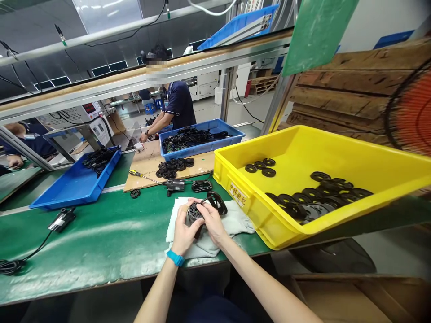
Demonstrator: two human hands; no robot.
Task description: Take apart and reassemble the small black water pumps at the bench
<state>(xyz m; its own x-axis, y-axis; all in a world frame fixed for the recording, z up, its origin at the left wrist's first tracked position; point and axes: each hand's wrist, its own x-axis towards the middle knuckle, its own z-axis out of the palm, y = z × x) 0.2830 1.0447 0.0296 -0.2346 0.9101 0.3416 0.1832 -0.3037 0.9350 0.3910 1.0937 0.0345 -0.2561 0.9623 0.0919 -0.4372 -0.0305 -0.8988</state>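
Both hands hold one black device with a round, slotted cover (195, 212) above a pale cloth (237, 220). My left hand (183, 229), below a blue wristband, wraps round its left side with the thumb at the lower edge. My right hand (213, 224) grips its right side, fingers on the cover's rim. A coiled black cable (218, 202) sits just behind my right hand. Farther back, a black pump-like unit (174, 185) rests on the green mat, touching a yellow-and-black screwdriver (136, 173). The underside of the held device is hidden by my hands.
A yellow bin (242, 179) with several black discs stands at the right. Black round parts (171, 168) are piled on a wooden board. Blue trays (205, 148) hold cables. Another black unit (62, 220) lies left on the green mat (111, 251). A co-worker (182, 103) stands across the bench.
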